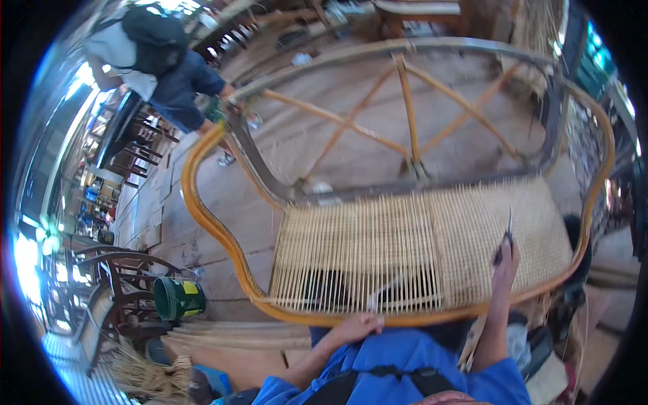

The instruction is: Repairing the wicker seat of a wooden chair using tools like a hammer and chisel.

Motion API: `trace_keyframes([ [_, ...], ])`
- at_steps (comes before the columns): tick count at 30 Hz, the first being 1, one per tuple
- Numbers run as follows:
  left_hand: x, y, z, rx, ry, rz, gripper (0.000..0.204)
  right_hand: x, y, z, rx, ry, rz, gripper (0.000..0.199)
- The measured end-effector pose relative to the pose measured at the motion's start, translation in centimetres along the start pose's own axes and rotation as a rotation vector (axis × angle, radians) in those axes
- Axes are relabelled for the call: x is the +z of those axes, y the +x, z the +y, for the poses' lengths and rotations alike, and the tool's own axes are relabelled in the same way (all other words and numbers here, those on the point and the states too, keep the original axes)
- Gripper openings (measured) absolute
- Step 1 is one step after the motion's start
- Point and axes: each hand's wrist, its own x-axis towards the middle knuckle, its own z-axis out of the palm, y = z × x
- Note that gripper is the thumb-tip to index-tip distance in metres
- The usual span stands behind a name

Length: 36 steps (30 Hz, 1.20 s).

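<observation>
A rattan settee frame stands before me. Its cane seat is densely woven on the right, while the left part shows spaced strands running front to back. Above the woven part, my right hand is closed round the dark handles of a pair of scissors, whose pointed blades face away from me. My left hand rests at the front rail with its fingers curled. A pale strip shows just beyond those fingers; whether they grip it is unclear.
The backrest has crossed poles. At the upper left a person with a backpack stands behind the frame. A green bucket and dark chair frames stand to the left. Loose cane lies low left, near boards.
</observation>
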Motion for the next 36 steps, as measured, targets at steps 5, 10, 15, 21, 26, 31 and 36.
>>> trace_keyframes([
  [5,-2.7,-0.7,5.0,-0.086,0.175,0.201,0.033,1.8,-1.4,-4.8,-0.193,-0.524,-0.399,0.034],
  [10,-4.4,1.4,3.7,0.071,0.340,0.411,0.024,3.2,-2.8,-4.3,-0.321,-0.996,-0.731,0.037],
  [15,-2.3,2.0,2.3,0.256,0.424,0.413,0.017,2.7,-3.4,-2.7,-0.262,-1.354,-0.764,0.031],
  [21,-1.1,2.3,1.9,0.341,0.555,0.401,0.013,1.8,-4.2,-2.2,-0.262,-1.312,-0.774,0.028],
  [26,-0.4,3.0,0.7,0.404,0.608,0.473,0.012,1.2,-4.1,-1.6,-0.229,-1.302,-0.798,0.028],
  [31,-0.3,3.5,0.3,0.408,0.603,0.489,0.010,2.1,-3.1,-1.9,-0.225,-1.413,-0.862,0.027],
  [36,-1.8,4.3,2.3,0.348,0.480,0.464,0.012,4.6,0.1,-3.1,-0.333,-1.581,-1.074,0.021],
])
